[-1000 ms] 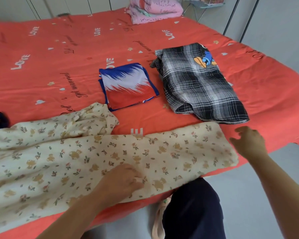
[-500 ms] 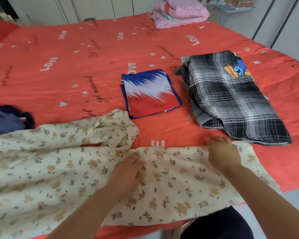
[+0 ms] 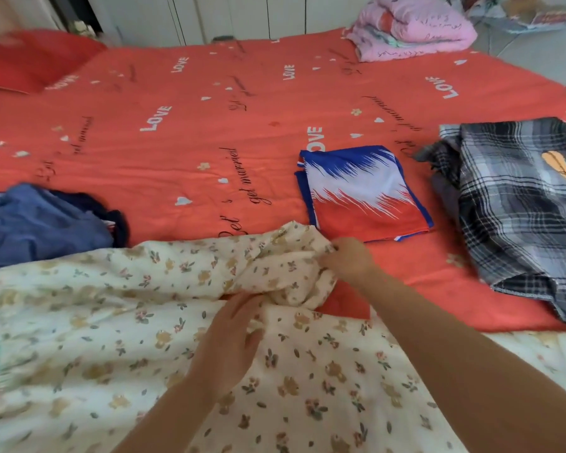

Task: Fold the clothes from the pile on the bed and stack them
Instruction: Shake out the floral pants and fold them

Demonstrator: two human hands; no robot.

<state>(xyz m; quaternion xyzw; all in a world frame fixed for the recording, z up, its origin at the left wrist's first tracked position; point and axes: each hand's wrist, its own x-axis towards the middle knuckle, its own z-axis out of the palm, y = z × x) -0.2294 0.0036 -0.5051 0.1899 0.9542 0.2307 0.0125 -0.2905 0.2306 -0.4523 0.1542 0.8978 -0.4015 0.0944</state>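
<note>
A cream garment with a small floral and bear print (image 3: 111, 338) lies spread across the near edge of the red bed (image 3: 209, 125). My right hand (image 3: 348, 259) pinches the bunched upper corner of this garment, just below the folded blue, white and red cloth (image 3: 363, 194). My left hand (image 3: 232, 341) lies on the garment's middle with its fingers curled into a crease of the fabric. A grey plaid garment with a cartoon duck (image 3: 517, 204) lies flat at the right.
A heap of blue clothes (image 3: 40, 220) sits at the left edge of the bed. A folded pink quilt (image 3: 412, 27) rests at the far right corner, and a red pillow (image 3: 30, 60) at the far left. White cabinet doors stand behind the bed.
My right hand has moved left from the garment's right end to its bunched upper corner and taken hold of it. My left hand stays on the middle. The view has swung left.
</note>
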